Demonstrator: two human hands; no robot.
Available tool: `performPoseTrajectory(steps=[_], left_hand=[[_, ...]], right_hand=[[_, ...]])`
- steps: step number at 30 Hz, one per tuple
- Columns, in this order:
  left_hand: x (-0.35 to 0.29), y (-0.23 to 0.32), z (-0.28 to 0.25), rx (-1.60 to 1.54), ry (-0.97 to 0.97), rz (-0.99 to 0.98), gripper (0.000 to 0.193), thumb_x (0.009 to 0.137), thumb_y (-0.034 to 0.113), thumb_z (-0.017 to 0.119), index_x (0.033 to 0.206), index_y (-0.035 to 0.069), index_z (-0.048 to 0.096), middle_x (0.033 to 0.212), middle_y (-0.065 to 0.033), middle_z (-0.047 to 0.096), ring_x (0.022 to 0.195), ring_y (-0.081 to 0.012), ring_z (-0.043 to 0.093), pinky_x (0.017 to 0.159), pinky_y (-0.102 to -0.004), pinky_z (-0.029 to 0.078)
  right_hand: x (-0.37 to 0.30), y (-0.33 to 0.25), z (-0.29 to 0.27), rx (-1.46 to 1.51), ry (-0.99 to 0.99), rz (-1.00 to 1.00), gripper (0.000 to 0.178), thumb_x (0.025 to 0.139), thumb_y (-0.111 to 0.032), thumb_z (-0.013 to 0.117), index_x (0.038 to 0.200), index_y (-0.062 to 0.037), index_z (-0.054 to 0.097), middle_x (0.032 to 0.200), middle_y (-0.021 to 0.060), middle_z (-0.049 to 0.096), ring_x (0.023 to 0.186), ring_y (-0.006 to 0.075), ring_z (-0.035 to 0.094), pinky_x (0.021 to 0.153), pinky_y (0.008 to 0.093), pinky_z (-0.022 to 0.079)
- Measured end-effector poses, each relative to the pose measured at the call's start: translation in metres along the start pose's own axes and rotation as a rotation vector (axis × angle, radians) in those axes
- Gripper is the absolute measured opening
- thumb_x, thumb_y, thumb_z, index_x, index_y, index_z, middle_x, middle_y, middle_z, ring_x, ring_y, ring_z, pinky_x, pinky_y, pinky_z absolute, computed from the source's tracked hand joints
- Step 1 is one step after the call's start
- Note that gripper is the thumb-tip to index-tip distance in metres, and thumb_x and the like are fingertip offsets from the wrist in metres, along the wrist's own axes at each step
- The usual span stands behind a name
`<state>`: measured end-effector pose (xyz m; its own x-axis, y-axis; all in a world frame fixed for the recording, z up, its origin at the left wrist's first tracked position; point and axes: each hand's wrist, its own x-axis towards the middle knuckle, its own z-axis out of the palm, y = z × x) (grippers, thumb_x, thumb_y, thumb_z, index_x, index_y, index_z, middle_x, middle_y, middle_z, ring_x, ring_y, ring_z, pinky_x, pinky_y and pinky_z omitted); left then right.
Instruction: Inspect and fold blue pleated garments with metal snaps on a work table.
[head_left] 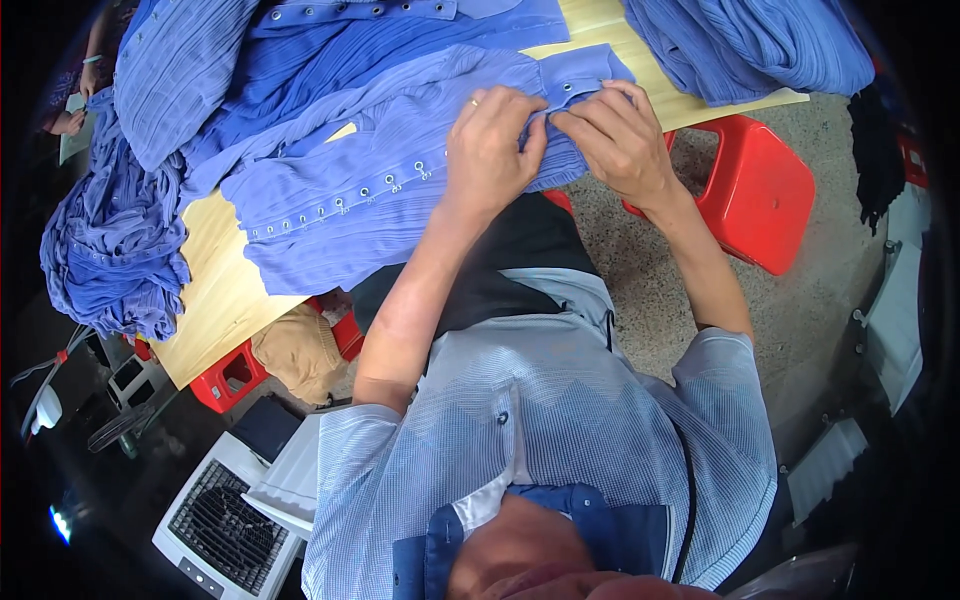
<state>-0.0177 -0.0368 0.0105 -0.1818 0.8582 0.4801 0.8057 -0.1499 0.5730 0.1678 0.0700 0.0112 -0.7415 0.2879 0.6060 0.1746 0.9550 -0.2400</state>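
Observation:
A blue pleated shirt [330, 205] lies spread across the table in front of me, its placket running slantwise with a row of metal eyelets. At the shirt's right end, my left hand [490, 145] pinches the placket edge between thumb and fingers; a ring shows on one finger. My right hand [622, 140] grips the same strip just to the right, fingers bent over the fabric. Both hands nearly meet there. One dark eyelet shows just above them. Whatever lies between the fingertips is hidden.
More blue garments [330, 65] lie beyond the shirt, with a bundle [110, 235] hanging at the left and a folded pile [755, 45] at the far right. Red stools [765, 195] stand by the wooden table [205, 290]. An air cooler [225, 520] is at lower left. Another person's hand [68, 122] shows far left.

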Motion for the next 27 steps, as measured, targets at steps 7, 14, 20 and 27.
performPoseTrajectory(steps=[7, 14, 20, 27], left_hand=[[0.000, -0.002, 0.001, -0.024, -0.001, -0.086, 0.008, 0.093, 0.003, 0.080, 0.101, 0.005, 0.079, 0.095, -0.0094, 0.075, 0.083, -0.0288, 0.070, 0.076, -0.0407, 0.055], [0.000, -0.005, 0.003, -0.048, 0.006, -0.101, 0.006, 0.095, 0.005, 0.081, 0.101, 0.004, 0.079, 0.093, -0.0085, 0.074, 0.080, -0.0267, 0.068, 0.075, -0.0394, 0.054], [-0.001, -0.006, 0.001, -0.079, 0.003, -0.106, 0.008, 0.095, 0.003, 0.081, 0.103, 0.003, 0.080, 0.096, -0.0097, 0.076, 0.082, -0.0274, 0.070, 0.077, -0.0390, 0.055], [-0.002, -0.010, 0.001, -0.137, 0.022, -0.104, 0.005, 0.098, 0.007, 0.078, 0.102, 0.007, 0.078, 0.098, -0.0099, 0.076, 0.089, -0.0351, 0.071, 0.077, -0.0465, 0.056]], right_hand=[[0.000, 0.002, 0.006, 0.020, -0.017, 0.036, 0.020, 0.089, -0.007, 0.079, 0.109, -0.0091, 0.081, 0.096, 0.0027, 0.071, 0.096, 0.0231, 0.068, 0.108, 0.0463, 0.050], [0.009, 0.002, 0.005, 0.073, -0.018, 0.092, 0.011, 0.091, -0.009, 0.082, 0.101, -0.0081, 0.079, 0.096, 0.0023, 0.073, 0.098, 0.0235, 0.070, 0.111, 0.0481, 0.047], [0.019, 0.011, 0.004, 0.199, -0.098, 0.153, 0.008, 0.093, -0.011, 0.084, 0.098, -0.0078, 0.078, 0.095, 0.0027, 0.076, 0.095, 0.0237, 0.072, 0.117, 0.0498, 0.045], [0.020, 0.010, 0.008, 0.141, -0.033, 0.080, 0.011, 0.091, -0.013, 0.086, 0.098, -0.0084, 0.078, 0.091, 0.0031, 0.075, 0.092, 0.0234, 0.072, 0.117, 0.0503, 0.047]])
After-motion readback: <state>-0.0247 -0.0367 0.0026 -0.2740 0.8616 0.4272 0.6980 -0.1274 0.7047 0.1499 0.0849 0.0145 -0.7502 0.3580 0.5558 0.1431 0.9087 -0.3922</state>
